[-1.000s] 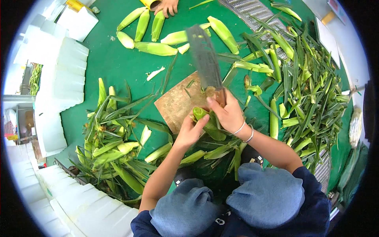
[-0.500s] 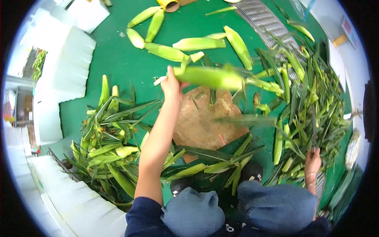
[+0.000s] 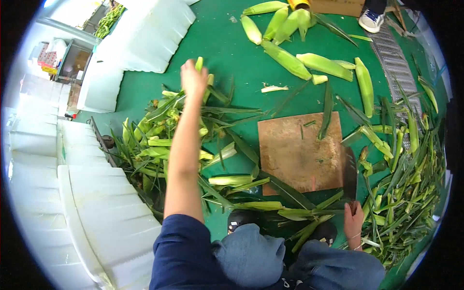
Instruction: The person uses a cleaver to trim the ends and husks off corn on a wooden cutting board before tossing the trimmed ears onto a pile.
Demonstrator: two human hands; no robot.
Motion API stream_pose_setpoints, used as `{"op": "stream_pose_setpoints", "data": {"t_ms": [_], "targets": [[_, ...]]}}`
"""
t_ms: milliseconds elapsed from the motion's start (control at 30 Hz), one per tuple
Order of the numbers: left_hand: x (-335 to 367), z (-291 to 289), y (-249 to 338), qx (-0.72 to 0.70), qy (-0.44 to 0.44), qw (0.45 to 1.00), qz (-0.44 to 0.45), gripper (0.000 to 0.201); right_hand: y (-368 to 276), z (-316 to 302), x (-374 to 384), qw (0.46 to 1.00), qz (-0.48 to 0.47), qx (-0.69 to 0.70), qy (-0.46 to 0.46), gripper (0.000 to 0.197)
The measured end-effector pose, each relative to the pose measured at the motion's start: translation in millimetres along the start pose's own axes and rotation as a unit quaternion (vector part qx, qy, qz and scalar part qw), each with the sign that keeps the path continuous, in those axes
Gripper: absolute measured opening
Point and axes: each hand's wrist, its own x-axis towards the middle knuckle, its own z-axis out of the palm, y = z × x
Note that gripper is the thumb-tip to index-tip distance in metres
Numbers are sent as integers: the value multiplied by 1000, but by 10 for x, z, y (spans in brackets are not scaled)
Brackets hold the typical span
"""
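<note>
My left hand (image 3: 194,79) is stretched out to the far left pile, its fingers closed around an upright green ear of corn (image 3: 199,63) whose tip shows above the hand. Another husked ear (image 3: 210,82) stands just right of it. My right hand (image 3: 354,217) grips a wide-bladed knife (image 3: 350,171) by its handle, low near my knee. The dark blade points away from me, beside the right edge of a brown square chopping board (image 3: 280,154). Loose leaf scraps lie on the board.
Several trimmed ears (image 3: 290,60) lie on the green floor beyond the board, near a yellow tube-like container (image 3: 298,4). Cut leaves (image 3: 411,193) heap up at right beside a metal grating (image 3: 394,58). White foam boxes (image 3: 101,208) line the left. Another person's shoe (image 3: 371,21) stands far right.
The ear my left hand held over the board is gone from it; that hand has moved left to the pile. My right hand brought the knife from the leaf heap to the board's side.
</note>
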Motion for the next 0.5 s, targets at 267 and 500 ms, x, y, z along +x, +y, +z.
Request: {"op": "stream_pose_setpoints", "data": {"t_ms": [267,500], "targets": [[-1007,-851,-438,230,-316,903,-177,71,494,-73,-68,997,18,24,68,19],[-2510,-1376,-66,236,-353,905,-3,34,207,42,-252,997,52,50,36,25]]}}
